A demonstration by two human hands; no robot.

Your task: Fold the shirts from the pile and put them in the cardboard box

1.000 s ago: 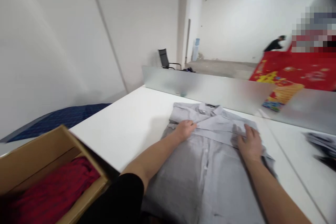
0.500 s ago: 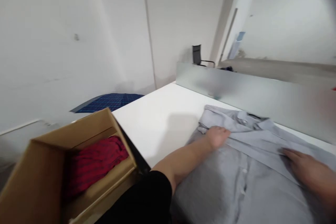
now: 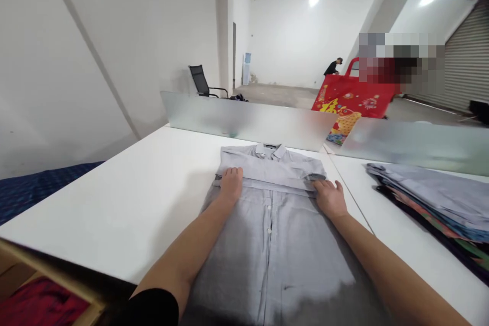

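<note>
A grey button-up shirt (image 3: 244,244) lies front side up on the white table, its collar toward the far edge. Both sleeves are folded across the chest in a flat band (image 3: 267,175). My left hand (image 3: 232,183) rests on the left end of this band, fingers laid forward on the cloth. At the band's right end is my right hand (image 3: 330,198), its fingers apart and the fingertips touching the sleeve by a dark opening in the fabric. Neither hand visibly grips the cloth.
A stack of folded clothes (image 3: 439,209) lies on the right table. At lower left, a cardboard box (image 3: 91,313) holds red checked cloth (image 3: 44,303). Frosted dividers (image 3: 244,117) line the far edge. Beyond are a red bag (image 3: 351,99), people and a black chair (image 3: 200,81).
The view has swung right, bringing the clothes stack and red bag into sight. My hands remain on the shirt, and the sleeve band looks flatter and straighter.
</note>
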